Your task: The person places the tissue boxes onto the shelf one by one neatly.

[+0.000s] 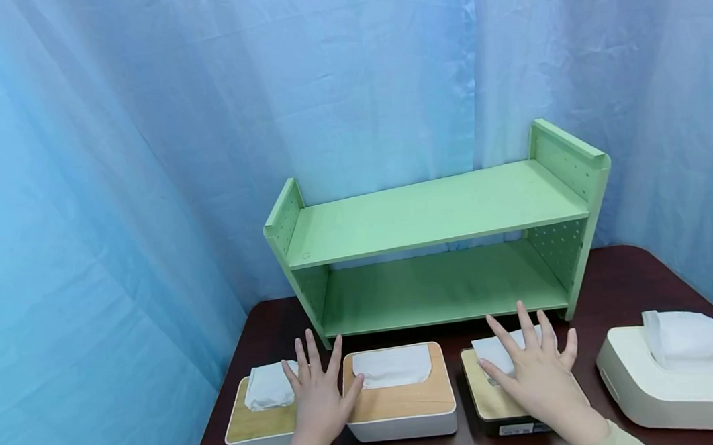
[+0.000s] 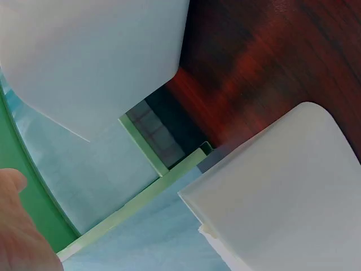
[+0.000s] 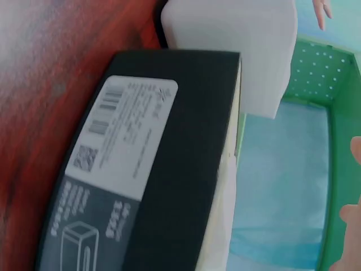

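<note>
Tabletop (image 1: 634, 282) dark, blue curtains (image 1: 373, 80) behind; hands (image 1: 319, 396) (image 1: 539, 379) spread wide, empty, near tissue boxes (image 1: 405, 401).

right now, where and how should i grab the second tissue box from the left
The wood-topped box is probably best squeezed by its two short side walls, coming from above: it lies flat, gaps flank it, and the soft tissue on top offers no firm hold.

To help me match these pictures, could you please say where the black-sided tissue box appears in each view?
Head: black-sided tissue box, lower right of centre, partly behind the right hand.
Left wrist: not visible.
Right wrist: left of centre, white label showing.
Shared landmark: green shelf.
</note>
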`<state>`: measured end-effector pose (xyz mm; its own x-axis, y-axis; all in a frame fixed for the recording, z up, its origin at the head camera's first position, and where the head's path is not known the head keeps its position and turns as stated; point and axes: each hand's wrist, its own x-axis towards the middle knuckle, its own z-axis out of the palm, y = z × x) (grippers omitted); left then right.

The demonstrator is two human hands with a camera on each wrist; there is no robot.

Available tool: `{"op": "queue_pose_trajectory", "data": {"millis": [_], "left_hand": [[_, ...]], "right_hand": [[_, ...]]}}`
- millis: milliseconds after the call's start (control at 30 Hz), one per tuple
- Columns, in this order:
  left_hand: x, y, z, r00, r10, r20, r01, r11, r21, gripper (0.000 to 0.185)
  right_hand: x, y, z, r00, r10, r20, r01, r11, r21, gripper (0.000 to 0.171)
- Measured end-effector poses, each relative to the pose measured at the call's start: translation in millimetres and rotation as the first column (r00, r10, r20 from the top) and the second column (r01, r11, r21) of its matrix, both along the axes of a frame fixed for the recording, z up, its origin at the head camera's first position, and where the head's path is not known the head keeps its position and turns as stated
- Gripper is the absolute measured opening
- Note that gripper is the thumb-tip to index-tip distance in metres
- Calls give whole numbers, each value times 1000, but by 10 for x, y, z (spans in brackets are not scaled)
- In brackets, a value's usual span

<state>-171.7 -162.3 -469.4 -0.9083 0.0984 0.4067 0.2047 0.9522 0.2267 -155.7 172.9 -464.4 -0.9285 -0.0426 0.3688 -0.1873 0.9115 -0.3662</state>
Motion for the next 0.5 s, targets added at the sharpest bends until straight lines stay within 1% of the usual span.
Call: {"op": "queue_pose_trajectory", "data": {"millis": [67, 167, 333, 500], "left_hand": [[3, -4, -9, 1000, -9, 29, 8, 1000, 20, 71], [10, -13, -66, 996, -34, 81, 29, 998, 63, 70], [46, -38, -186, 986, -93, 139, 75, 989, 127, 71], [90, -63, -255, 971, -134, 196, 102, 981, 165, 74]], "right_hand": [[-10, -38, -25, 1000, 11, -27, -11, 1000, -5, 69], [-20, -105, -64, 999, 31, -41, -32, 999, -20, 68], [-30, -225, -142, 997, 76, 0, -76, 996, -41, 67], [-13, -369, -221, 993, 120, -1, -120, 991, -66, 65]]}}
